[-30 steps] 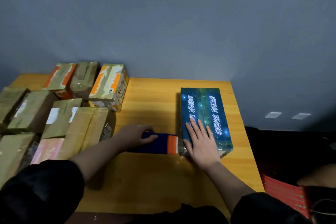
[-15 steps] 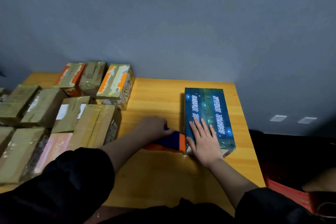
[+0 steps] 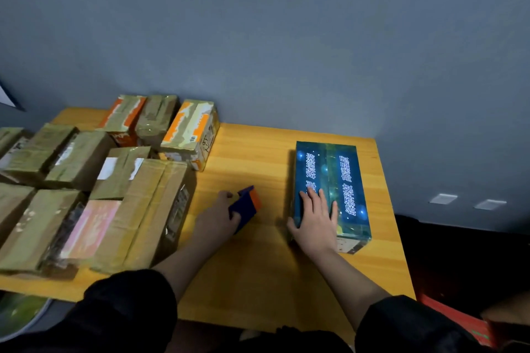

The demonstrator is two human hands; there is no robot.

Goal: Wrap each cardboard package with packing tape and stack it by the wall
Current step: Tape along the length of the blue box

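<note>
Blue box (image 3: 329, 180) under flat right hand (image 3: 317, 221), left hand (image 3: 218, 216) gripping tape dispenser (image 3: 246, 205) — well apart

A wooden table (image 3: 258, 266) stands against a plain grey-blue wall (image 3: 286, 37) in dim light.

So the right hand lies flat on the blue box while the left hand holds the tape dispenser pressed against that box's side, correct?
Not quite. In the head view the tape dispenser in the left hand is clear of the blue box, with bare table between them. The right hand does lie flat on the box.
</note>
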